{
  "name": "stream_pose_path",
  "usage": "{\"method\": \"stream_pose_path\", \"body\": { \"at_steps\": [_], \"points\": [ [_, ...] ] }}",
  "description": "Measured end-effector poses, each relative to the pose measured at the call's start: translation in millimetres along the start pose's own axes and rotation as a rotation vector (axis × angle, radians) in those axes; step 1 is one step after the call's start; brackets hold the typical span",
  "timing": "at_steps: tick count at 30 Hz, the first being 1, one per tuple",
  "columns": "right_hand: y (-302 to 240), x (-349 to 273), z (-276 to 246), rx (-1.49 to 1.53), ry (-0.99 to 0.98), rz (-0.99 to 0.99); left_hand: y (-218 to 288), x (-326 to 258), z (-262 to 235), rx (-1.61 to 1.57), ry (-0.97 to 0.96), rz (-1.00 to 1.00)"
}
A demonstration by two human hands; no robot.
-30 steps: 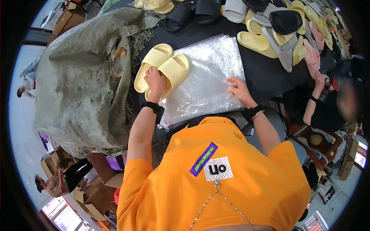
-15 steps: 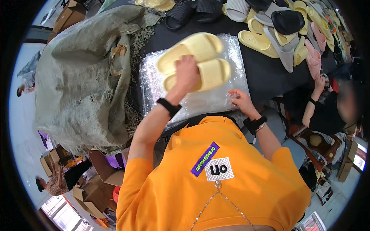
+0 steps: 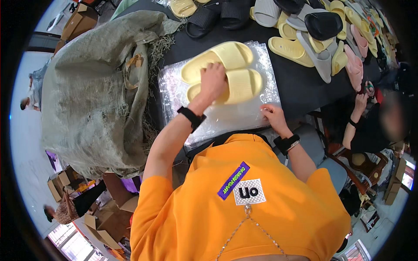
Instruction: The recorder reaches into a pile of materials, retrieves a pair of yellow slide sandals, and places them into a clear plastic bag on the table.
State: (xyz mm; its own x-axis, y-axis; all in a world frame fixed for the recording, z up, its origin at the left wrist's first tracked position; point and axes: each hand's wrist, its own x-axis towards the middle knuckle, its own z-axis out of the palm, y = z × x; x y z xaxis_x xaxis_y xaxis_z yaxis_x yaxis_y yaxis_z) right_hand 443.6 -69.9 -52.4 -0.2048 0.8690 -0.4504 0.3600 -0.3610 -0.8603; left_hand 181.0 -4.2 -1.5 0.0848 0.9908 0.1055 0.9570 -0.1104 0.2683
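A pair of pale yellow slide slippers (image 3: 244,87) lies side by side over a stack of clear plastic bags (image 3: 174,98), the straps toward the right. My left hand (image 3: 212,81) is closed on the pair from above, gripping where the two inner edges meet; its fingertips are partly hidden in the slippers. At the right edge of the stack, my right hand (image 3: 274,116) has its thumb and fingers pinched on the plastic bag's edge. The slippers seem to rest on or just above the bags; the exact gap cannot be seen.
A big grey-green woven sack (image 3: 87,95) with frayed edges bulks at the left. Black, grey, yellow and pink slippers (image 3: 324,26) are heaped at the back right of the black-covered table (image 3: 300,89). A co-worker's hand (image 3: 359,104) is at the right. Cardboard boxes (image 3: 109,222) stand lower left.
My left hand has brought the yellow slippers slightly right and down over the bags. My right hand has barely moved. The co-worker's hand has shifted down, away from a pink slipper.
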Motion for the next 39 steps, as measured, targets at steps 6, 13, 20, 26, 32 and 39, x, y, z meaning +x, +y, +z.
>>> {"method": "stream_pose_path", "body": {
  "at_steps": [6, 13, 20, 26, 32, 39],
  "points": [
    [-4, 20, -12, 0.031, 0.080, -0.079, 13, -77, 28, -0.190, -0.147, 0.165],
    [-4, 10, -20, -0.020, 0.035, -0.084, -97, -137, 20, 0.010, -0.029, -0.163],
    [-22, 3, -29, -0.137, -0.101, -0.150, -116, -121, -46, -0.133, 0.224, -0.280],
    [-32, -5, -24, -0.101, -0.204, -0.146, -50, -64, -44, -0.235, 0.107, -0.036],
    [-13, -12, -38, -0.387, -0.080, -0.245, -32, -35, -4, -0.136, -0.065, -0.129],
    [-46, -4, -15, -0.879, 0.296, -0.736, -27, -36, 12, -0.113, -0.041, -0.086]
  ]
}}
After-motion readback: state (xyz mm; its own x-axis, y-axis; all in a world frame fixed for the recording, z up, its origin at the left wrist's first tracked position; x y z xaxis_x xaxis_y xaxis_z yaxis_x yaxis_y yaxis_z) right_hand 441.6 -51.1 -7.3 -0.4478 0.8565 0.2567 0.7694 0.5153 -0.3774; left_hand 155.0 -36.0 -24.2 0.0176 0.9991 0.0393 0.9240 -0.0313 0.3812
